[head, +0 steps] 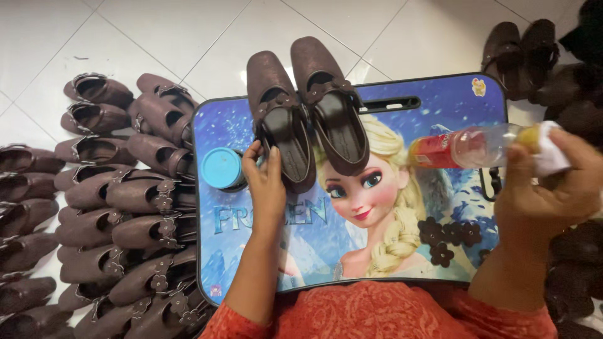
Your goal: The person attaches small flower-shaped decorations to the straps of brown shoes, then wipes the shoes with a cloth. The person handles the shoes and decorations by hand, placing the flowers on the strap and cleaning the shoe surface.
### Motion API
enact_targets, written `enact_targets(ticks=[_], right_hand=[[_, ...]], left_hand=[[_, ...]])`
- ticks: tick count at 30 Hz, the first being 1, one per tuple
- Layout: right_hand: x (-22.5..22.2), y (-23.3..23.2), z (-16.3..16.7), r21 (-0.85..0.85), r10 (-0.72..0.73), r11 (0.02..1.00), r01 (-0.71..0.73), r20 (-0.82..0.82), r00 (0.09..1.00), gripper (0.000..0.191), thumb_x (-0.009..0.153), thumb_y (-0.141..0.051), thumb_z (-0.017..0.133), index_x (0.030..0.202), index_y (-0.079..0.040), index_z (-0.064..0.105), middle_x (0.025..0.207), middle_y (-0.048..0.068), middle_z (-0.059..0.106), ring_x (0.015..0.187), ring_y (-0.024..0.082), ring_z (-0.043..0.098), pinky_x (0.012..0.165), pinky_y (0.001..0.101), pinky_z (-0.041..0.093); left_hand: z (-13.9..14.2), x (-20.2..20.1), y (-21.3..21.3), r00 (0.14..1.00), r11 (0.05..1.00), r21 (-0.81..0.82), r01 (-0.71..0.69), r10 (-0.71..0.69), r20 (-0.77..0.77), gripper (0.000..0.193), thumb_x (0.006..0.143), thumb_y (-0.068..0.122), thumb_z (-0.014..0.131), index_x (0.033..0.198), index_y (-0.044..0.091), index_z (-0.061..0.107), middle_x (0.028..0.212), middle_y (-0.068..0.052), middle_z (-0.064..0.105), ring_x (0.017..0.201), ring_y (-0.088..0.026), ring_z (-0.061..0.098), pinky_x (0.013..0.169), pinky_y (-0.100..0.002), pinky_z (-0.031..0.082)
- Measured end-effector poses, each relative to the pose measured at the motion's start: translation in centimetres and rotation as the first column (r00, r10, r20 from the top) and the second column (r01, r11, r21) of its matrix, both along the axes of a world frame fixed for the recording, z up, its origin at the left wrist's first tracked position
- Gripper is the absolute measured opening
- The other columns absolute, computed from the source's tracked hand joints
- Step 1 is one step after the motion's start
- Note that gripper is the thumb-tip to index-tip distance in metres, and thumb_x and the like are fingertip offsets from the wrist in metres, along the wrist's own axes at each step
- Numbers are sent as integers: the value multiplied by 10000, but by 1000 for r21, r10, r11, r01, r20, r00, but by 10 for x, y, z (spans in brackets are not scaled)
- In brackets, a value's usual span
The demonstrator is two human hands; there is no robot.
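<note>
Two dark brown shoes with flower trims lie side by side across the far edge of a blue cartoon-printed lap tray [264, 263]. My left hand [267, 182] grips the near heel of the left shoe [279, 116]. The right shoe [330, 94] lies untouched beside it. My right hand [549, 182] holds a clear plastic bottle [468, 147] with a red label on its side above the tray, together with a bit of white cloth [553, 157]. Several small brown flower pieces [449, 235] lie on the tray below the bottle.
A round blue lid or tub [222, 168] stands on the tray left of my left hand. Several brown shoes [119, 207] lie in rows on the white tiled floor at left. More dark shoes [534, 53] are piled at the right.
</note>
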State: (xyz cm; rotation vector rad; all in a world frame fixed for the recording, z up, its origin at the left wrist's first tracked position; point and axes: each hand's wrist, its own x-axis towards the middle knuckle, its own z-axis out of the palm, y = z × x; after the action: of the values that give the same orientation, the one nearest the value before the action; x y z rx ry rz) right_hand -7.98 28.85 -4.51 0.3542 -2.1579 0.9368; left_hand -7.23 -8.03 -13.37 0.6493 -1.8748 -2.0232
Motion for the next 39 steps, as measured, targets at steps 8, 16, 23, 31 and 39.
enact_targets(ticks=[8,16,23,31,39], right_hand=[[4,-39,49,373,-34,927,47,-42,999,198,1187,-94,651,1324,45,616,1214,202,659,1044,272,733,890,286,613],[15,-23,36,112,-112,989,97,138,984,241,1222,-50,543,1380,88,660,1189,218,688,917,187,686,800,264,568],[43,-43,7,-163,3,987,7,59,998,172,1278,-72,561,1191,49,647,1078,191,688,924,191,711,796,272,580],[50,-160,20,-977,782,163,-140,41,622,202,1088,-115,547,1259,-17,595,1262,181,687,1138,226,692,1028,361,572],[73,-196,36,-990,849,96,-101,28,527,214,1132,-71,460,1287,13,582,1192,162,685,1058,212,679,951,345,550]], left_hand=[[-10,-18,-11,996,997,19,79,-78,-34,777,867,62,602,1560,-4,256,1426,-175,527,1252,-221,581,1047,-328,465],[28,31,-13,993,900,421,109,-83,-80,757,797,-1,472,1553,-16,445,1362,-151,591,1125,-231,578,962,-331,480],[49,109,-10,977,973,161,164,-137,-166,849,703,12,453,1547,-10,367,1495,-120,500,1341,-217,520,1143,-320,396],[21,155,2,894,918,-336,209,-318,-314,961,639,44,658,1545,16,339,1384,-140,429,1359,-249,435,1205,-377,339],[57,151,5,891,865,272,421,-338,-303,1083,862,555,839,1510,-5,176,1466,-174,434,1410,-276,468,1253,-423,370]])
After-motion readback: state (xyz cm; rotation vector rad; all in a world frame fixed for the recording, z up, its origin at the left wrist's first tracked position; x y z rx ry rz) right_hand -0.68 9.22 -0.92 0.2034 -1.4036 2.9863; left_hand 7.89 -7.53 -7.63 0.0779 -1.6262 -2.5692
